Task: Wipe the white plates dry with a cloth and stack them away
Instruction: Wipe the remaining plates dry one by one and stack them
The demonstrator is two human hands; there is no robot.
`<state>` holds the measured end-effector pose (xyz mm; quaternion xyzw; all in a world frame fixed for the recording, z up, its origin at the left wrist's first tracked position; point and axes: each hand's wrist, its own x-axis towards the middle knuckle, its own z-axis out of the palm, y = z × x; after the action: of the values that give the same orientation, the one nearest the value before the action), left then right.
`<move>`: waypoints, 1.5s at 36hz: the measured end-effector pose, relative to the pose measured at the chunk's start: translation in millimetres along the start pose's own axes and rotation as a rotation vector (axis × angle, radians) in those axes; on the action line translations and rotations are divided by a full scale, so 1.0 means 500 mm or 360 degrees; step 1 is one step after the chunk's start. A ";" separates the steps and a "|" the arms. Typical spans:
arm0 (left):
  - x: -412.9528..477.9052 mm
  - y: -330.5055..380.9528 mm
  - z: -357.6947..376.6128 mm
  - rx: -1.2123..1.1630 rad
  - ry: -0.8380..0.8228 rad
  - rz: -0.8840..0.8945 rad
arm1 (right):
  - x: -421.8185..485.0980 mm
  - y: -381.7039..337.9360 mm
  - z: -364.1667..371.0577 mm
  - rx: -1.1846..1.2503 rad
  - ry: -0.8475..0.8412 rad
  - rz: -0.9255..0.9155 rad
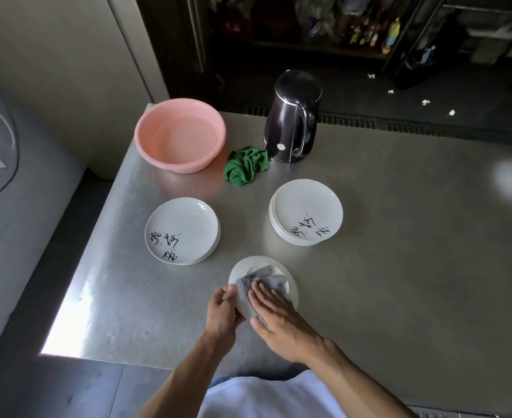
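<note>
While the left hand (pixel 222 309) pinches the plate (pixel 245 268) by its rim and the flat right hand (pixel 278 315) presses the grey cloth (pixel 262 280) down, a hard push could slip it free.

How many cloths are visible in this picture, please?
2. A grey cloth, pressed by the right hand, lies on the plate held by the left hand. A crumpled green cloth lies on the table between the pink basin and the black kettle. No other shows.
</note>
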<state>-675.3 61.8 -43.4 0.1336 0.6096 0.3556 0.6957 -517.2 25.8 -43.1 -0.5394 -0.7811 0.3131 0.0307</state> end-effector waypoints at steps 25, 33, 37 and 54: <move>-0.013 -0.006 -0.015 0.0161 -0.0395 0.0091 | 0.071 0.031 -0.022 0.0307 -0.0024 0.0865; -0.028 0.000 -0.004 0.0282 -0.0573 0.0137 | 0.073 -0.018 -0.052 0.0015 0.0197 -0.0148; -0.035 0.004 -0.007 0.0380 -0.0632 0.0112 | 0.079 0.018 -0.058 0.0250 0.0234 0.0636; -0.015 -0.010 -0.005 0.0035 -0.0422 0.0042 | 0.098 0.037 -0.068 0.0407 0.0366 0.0846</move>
<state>-675.9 52.5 -41.4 0.1952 0.5143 0.3373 0.7640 -509.1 87.5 -39.9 -0.7483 -0.5585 0.3428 0.1035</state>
